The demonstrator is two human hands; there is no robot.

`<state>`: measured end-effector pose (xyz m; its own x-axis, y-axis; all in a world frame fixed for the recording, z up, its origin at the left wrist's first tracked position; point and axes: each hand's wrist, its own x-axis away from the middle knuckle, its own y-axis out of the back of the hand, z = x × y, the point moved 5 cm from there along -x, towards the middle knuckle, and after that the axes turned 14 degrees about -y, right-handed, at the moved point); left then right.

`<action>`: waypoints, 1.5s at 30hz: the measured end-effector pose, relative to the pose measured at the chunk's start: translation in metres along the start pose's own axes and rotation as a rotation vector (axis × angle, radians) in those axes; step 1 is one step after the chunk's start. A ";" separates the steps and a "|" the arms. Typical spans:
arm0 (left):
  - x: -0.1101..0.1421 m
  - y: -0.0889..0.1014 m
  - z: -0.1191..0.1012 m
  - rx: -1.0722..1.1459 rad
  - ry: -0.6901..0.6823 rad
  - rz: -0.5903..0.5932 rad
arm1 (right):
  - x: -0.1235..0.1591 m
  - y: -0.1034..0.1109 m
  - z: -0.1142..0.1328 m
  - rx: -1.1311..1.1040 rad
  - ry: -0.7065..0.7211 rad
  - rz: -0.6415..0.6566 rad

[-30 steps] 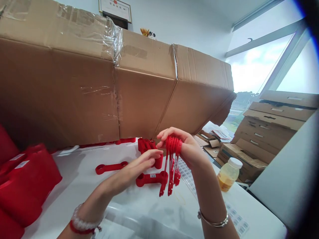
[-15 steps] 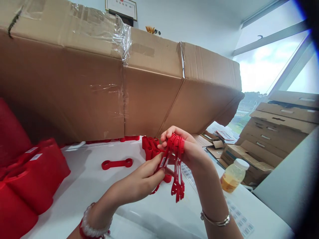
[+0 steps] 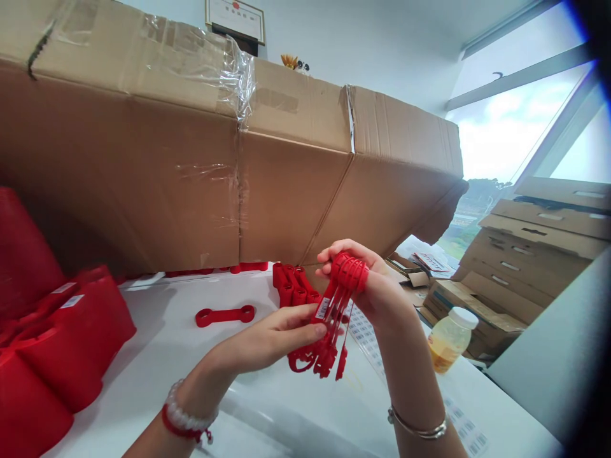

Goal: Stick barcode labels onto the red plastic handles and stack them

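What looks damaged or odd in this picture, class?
The large cardboard looks worn: a seam at upper right appears split, showing a white edge; the right-end flap is ragged; and clear tape is wrinkled. I see no spill; the bottle is capped.

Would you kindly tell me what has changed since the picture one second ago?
The left hand has taken hold of the barcode-labelled red piece and lifted it from the table to the red straps in the right hand. The straps are still held; the two-ringed red piece and bottle stay put.
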<state>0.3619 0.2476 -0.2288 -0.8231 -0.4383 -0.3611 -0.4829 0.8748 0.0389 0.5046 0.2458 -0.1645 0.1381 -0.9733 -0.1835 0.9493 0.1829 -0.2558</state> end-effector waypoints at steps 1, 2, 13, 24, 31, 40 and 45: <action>0.001 0.003 -0.002 -0.042 0.007 -0.021 | 0.001 0.001 0.001 0.010 0.001 -0.006; 0.003 0.004 -0.004 -0.076 0.013 -0.039 | 0.002 0.001 0.002 0.019 0.000 -0.002; 0.002 0.006 -0.014 -0.044 -0.005 -0.018 | 0.001 0.001 0.000 0.028 -0.007 -0.004; 0.001 0.010 -0.010 -0.007 -0.015 -0.075 | 0.001 0.003 -0.002 0.014 0.001 0.008; -0.001 0.010 -0.004 -0.154 -0.057 -0.136 | -0.002 -0.004 -0.004 -0.147 -0.002 -0.036; -0.006 -0.011 0.017 0.091 0.027 0.065 | -0.013 -0.016 -0.016 -0.311 0.105 -0.066; -0.003 -0.002 0.004 0.013 0.104 0.013 | -0.010 0.003 -0.005 -0.079 0.287 -0.099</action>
<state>0.3665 0.2483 -0.2316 -0.8564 -0.4450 -0.2617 -0.4683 0.8830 0.0309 0.5041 0.2571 -0.1684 -0.0500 -0.9098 -0.4119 0.9276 0.1106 -0.3568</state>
